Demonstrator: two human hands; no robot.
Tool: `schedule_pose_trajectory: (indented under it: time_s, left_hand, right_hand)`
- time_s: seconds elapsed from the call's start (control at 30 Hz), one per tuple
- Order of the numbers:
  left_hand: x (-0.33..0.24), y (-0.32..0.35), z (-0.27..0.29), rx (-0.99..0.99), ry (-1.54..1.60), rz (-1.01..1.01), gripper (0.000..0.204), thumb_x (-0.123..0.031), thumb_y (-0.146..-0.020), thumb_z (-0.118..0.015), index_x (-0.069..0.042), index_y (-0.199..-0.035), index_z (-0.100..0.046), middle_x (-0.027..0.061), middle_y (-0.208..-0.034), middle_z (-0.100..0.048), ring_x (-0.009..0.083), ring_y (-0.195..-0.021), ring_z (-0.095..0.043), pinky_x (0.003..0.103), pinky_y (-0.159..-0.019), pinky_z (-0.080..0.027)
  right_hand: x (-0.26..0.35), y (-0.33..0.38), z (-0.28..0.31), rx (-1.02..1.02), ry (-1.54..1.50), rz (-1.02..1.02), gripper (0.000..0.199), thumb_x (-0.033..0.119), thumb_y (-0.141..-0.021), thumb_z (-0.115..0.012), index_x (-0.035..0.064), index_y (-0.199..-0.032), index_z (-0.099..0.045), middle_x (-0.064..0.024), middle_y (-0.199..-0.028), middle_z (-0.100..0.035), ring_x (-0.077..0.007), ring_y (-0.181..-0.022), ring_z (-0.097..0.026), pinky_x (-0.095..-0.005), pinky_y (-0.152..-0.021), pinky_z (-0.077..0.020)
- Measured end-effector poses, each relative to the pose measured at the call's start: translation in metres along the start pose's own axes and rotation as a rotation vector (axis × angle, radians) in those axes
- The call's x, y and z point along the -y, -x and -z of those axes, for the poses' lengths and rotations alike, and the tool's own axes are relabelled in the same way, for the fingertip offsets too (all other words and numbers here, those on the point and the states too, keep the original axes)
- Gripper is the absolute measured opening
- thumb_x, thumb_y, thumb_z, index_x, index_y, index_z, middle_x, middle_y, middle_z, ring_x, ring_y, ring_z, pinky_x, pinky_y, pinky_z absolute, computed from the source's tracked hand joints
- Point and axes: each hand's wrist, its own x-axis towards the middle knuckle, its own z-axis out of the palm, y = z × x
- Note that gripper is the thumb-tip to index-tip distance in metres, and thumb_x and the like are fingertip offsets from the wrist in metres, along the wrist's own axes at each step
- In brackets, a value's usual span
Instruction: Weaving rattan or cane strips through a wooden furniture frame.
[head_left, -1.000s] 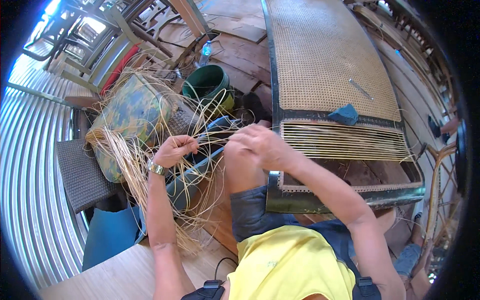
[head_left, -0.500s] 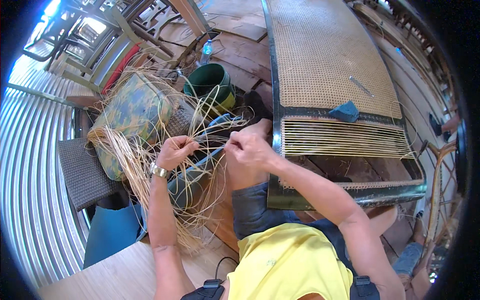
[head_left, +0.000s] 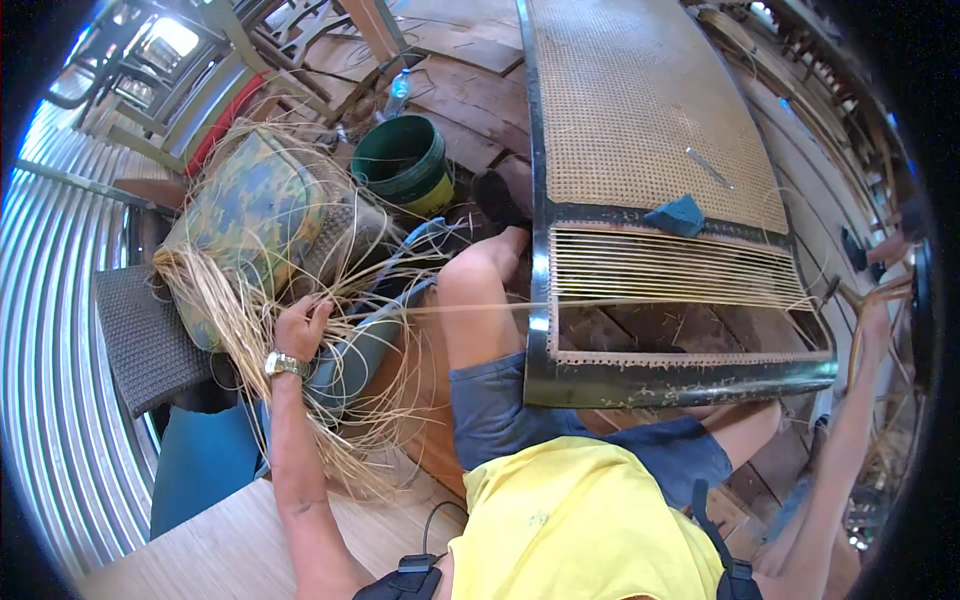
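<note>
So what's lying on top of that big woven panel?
On the woven panel lie a blue wedge-shaped block and a slim metal tool. What's beneath the panel's woven part is hidden.

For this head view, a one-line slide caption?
Left hand in loose cane strands; right hand pulls one strand across the dark frame.

You see a corrugated metal wall (head_left: 55, 400) curving down the left of the frame, bright daylight falling on it. Wooden chair frames (head_left: 190, 70) crowd the upper left, and worn wooden floor planks (head_left: 460, 70) run across the top centre.
</note>
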Motion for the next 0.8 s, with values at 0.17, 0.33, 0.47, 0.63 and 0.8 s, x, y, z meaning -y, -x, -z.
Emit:
schedule_pose_trajectory:
  time_s: [0.17, 0.33, 0.47, 0.63, 0.8]
  left_hand:
    - [0.016, -0.016, -0.023, 0.23, -0.122, 0.125, 0.055, -0.056, -0.09, -0.062, -0.003, -0.095, -0.071, 0.0223, -0.079, -0.068, 0.04, -0.073, -0.065, 0.043, -0.064, -0.051]
    - [0.021, -0.015, 0.025, -0.031, 0.075, 0.123, 0.023, -0.023, -0.097, -0.061, -0.003, -0.101, -0.072, 0.0086, -0.076, -0.072, 0.0147, -0.066, -0.068, 0.029, -0.055, -0.051]
    - [0.036, -0.037, 0.075, -0.856, 0.878, 0.343, 0.02, -0.013, -0.101, -0.045, -0.003, -0.1, -0.062, 0.0113, -0.083, -0.068, 0.0182, -0.069, -0.067, 0.03, -0.055, -0.054]
    - [0.155, 0.0, 0.132, -0.736, 1.572, 0.284, 0.027, -0.03, -0.104, -0.053, -0.004, -0.1, -0.057, 0.0077, -0.088, -0.065, 0.0178, -0.074, -0.064, 0.028, -0.064, -0.056]
    - [-0.004, -0.002, 0.096, -0.158, 0.736, 0.309, 0.055, -0.032, -0.094, -0.069, 0.001, -0.135, -0.052, 0.016, -0.125, -0.063, 0.0243, -0.11, -0.063, 0.032, -0.09, -0.053]
  right_hand:
    - [-0.16, 0.047, 0.032, 0.357, 0.505, -0.372, 0.046, 0.029, -0.1, -0.047, 0.0031, -0.138, -0.051, -0.0216, -0.135, -0.057, -0.0361, -0.127, -0.053, -0.0428, -0.102, -0.0459]
    - [-0.024, 0.063, 0.012, 0.471, 0.339, -0.483, 0.043, 0.028, -0.098, -0.05, 0.003, -0.133, -0.056, -0.0229, -0.129, -0.06, -0.0402, -0.12, -0.058, -0.0477, -0.1, -0.0475]
    - [0.054, 0.076, 0.063, 0.439, 0.331, -0.497, 0.043, 0.03, -0.097, -0.051, 0.003, -0.131, -0.057, -0.0232, -0.127, -0.061, -0.0406, -0.118, -0.059, -0.0484, -0.099, -0.0479]
    - [0.091, 0.059, 0.021, 0.325, 0.249, -0.379, 0.045, 0.034, -0.095, -0.053, 0.003, -0.128, -0.059, -0.0231, -0.125, -0.062, -0.0398, -0.116, -0.06, -0.0479, -0.098, -0.0481]
    - [0.094, 0.066, 0.014, 0.217, 0.264, -0.309, 0.047, 0.038, -0.093, -0.055, 0.0029, -0.125, -0.06, -0.023, -0.123, -0.063, -0.039, -0.115, -0.06, -0.0473, -0.097, -0.0483]
